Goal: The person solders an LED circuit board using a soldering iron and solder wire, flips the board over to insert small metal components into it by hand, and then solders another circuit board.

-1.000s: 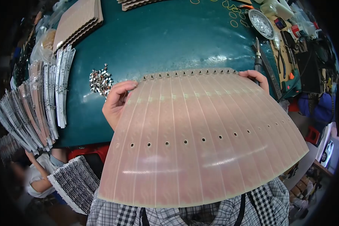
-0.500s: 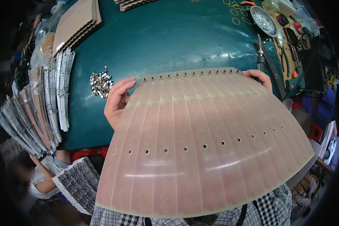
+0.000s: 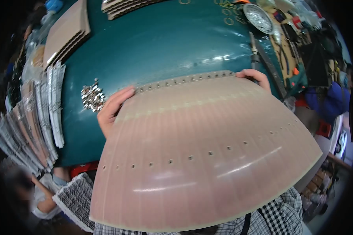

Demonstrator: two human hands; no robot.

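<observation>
A large, pinkish-beige sheet of long strips (image 3: pixel 200 133) fills the middle of the view, curved and glossy, with a row of small holes across its near part. Along its narrower far edge runs a row of small slots or fittings, too blurred to make out. My left hand (image 3: pixel 113 109) is closed on the far left corner, fingers over the edge. At the far right corner my right hand (image 3: pixel 258 78) grips the edge, its thumb hidden by the sheet. Just left of my left hand lies a pile of small shiny metal pieces (image 3: pixel 92 96).
The green tabletop (image 3: pixel 157 47) extends beyond the sheet. Bundled silvery strips (image 3: pixel 55 105) line the left side, below stacked beige sheets (image 3: pixel 66 33). At right are a bowl of small clear pieces (image 3: pixel 259 18), rubber bands (image 3: pixel 228 17) and tools (image 3: pixel 284 55). A person (image 3: pixel 45 196) sits lower left.
The view has turned, so the table items sit further left. My left fingers, earlier lifted more at the corner, now lie over the sheet's edge. The sheet has shifted slightly left in view.
</observation>
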